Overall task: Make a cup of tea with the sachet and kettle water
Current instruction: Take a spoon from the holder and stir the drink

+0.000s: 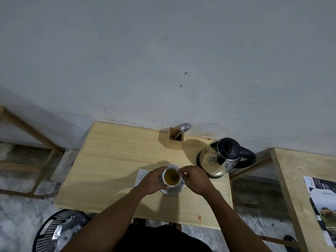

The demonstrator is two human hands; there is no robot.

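While the left hand point(154, 180) grips the full cup point(171, 177) and the right hand point(194, 179) pinches the spoon point(176, 176), brisk stirring could slop tea onto the saucer point(173, 190).

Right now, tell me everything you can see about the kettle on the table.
The kettle is a rounded electric one with a shiny, mirror-like metal body, a black lid closed on top and a black handle pointing right, away from the cup. It stands upright at the right rear part of the wooden table, close to the wall, right of the wooden cutlery holder. Neither hand touches it; the right hand is just in front of it. Any cord or water level cannot be seen.
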